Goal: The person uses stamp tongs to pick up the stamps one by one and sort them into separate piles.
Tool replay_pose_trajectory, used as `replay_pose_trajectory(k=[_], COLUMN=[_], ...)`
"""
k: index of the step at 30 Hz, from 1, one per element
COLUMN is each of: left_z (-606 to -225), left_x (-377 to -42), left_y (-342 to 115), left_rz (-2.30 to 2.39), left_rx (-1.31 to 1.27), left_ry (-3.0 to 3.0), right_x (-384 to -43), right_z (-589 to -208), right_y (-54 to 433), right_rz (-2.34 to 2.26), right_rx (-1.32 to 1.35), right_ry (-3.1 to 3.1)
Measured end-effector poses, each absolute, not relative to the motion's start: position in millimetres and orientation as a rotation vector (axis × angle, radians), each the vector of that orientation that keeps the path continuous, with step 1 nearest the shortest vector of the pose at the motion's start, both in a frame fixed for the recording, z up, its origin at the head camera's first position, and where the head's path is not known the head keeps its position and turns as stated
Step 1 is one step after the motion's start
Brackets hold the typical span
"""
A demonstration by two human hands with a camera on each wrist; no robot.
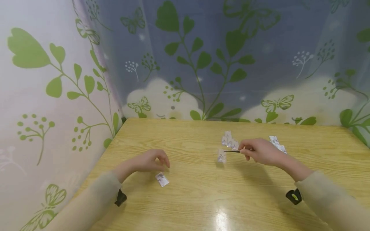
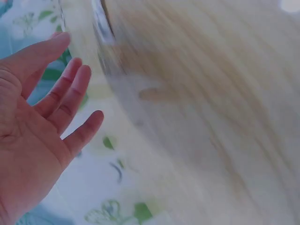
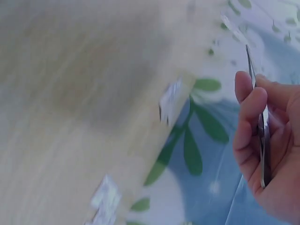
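Note:
In the head view my right hand (image 1: pixel 261 151) holds dark metal tweezers (image 1: pixel 232 151) between thumb and fingers. At their tip hangs a small clear packet with a purple print (image 1: pixel 221 156). The right wrist view shows the tweezers (image 3: pixel 264 136) lying along the palm, with the pale packet (image 3: pixel 234 29) at the points. My left hand (image 1: pixel 151 160) hovers low over the table, fingers loosely bent and nothing in them. Just below it lies a single white packet with a purple print (image 1: pixel 162 179); in the left wrist view that packet (image 2: pixel 102 21) is seen edge-on past the fingertips.
Beyond the tweezers a cluster of several clear packets (image 1: pixel 229 141) lies on the wooden table (image 1: pixel 188 199). Another row of white packets (image 1: pixel 277 144) is partly behind my right hand. A leaf-print curtain (image 1: pixel 185 80) stands along the table's back edge and left side.

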State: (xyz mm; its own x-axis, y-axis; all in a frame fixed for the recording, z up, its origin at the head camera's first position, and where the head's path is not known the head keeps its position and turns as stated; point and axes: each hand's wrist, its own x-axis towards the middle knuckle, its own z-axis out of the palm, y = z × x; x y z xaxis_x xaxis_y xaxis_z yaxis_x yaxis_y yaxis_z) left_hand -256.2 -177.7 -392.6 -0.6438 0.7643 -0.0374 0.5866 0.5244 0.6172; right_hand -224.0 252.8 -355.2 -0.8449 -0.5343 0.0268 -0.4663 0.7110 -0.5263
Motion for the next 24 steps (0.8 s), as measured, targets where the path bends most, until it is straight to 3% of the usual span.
replay_pose_trajectory(k=[13,24], left_z=[-407,-406], left_x=[-249,-249], left_y=[-205,-204], left_rz=[0.769,0.772], left_rx=[1.107,1.1], left_ry=[2.518,2.521], right_x=[-261,-298], right_z=[-335,-355], right_y=[302,307], right_rz=[-0.811,-0.689], right_rx=[-0.624,-0.62], right_ry=[2.875,2.846])
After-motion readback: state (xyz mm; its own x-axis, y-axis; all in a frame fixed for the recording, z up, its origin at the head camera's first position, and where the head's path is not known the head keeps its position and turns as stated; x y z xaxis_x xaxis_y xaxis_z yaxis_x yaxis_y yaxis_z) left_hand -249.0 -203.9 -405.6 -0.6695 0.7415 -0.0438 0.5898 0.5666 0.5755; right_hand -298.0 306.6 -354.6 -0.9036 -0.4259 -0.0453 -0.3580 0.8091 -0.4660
